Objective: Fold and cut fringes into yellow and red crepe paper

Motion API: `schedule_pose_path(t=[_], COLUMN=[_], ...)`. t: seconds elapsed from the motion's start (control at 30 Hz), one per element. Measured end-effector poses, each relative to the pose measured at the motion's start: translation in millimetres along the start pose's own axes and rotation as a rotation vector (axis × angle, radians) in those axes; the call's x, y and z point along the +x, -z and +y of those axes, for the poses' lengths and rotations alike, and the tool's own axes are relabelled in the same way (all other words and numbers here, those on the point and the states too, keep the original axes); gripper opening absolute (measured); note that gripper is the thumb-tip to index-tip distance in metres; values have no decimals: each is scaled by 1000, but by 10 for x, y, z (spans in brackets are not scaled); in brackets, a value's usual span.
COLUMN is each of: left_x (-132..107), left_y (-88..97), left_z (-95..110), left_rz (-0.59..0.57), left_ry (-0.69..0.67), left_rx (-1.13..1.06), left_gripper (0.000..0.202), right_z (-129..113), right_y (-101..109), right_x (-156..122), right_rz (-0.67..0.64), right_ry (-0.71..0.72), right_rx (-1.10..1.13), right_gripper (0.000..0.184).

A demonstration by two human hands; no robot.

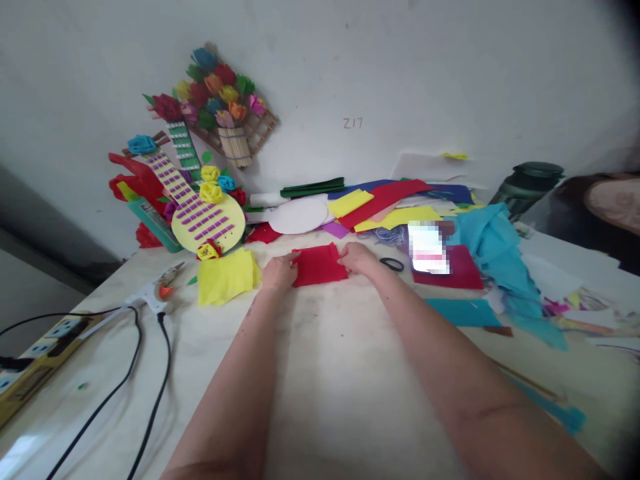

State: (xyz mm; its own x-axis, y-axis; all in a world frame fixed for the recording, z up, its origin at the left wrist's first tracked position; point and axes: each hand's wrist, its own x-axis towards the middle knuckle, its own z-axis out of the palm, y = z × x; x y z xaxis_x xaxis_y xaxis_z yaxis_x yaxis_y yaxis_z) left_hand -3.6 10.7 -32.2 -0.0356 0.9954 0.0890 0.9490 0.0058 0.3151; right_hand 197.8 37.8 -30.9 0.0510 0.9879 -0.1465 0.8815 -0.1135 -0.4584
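A red rectangle of what looks like crepe paper [320,265] lies on the table between my two hands. My left hand [280,271] is closed on its left edge, the thumb near the upper corner. At the opposite side my right hand [357,259] pinches the right edge close to the top corner. Left of my left hand sits a yellow crepe paper stack [226,277] with uneven edges. Black-handled scissors [392,264] rest just right of my right hand, partly hidden by the forearm.
A glue gun [150,293] with black cords and a power strip [45,357] occupy the left. Behind stand a flower-decorated paper guitar [209,223] and a glue bottle [156,223]. Folded papers [385,203], a lit phone [428,248], blue crepe paper [500,253] and a dark bottle [527,187] lie back right.
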Motion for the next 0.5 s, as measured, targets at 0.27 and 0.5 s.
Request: schedule_pose_path(t=[0.27, 0.5], left_x=[5, -14], left_y=[-18, -31], left_z=[-9, -6], left_rz=[3, 75], left_ry=[9, 39], left_rx=[4, -40], left_gripper=[39, 40], right_z=[-13, -43], right_y=[27, 41], right_x=[-15, -46], right_rz=[62, 77], right_ry=[24, 16], right_rx=[-44, -40], right_gripper=[21, 23])
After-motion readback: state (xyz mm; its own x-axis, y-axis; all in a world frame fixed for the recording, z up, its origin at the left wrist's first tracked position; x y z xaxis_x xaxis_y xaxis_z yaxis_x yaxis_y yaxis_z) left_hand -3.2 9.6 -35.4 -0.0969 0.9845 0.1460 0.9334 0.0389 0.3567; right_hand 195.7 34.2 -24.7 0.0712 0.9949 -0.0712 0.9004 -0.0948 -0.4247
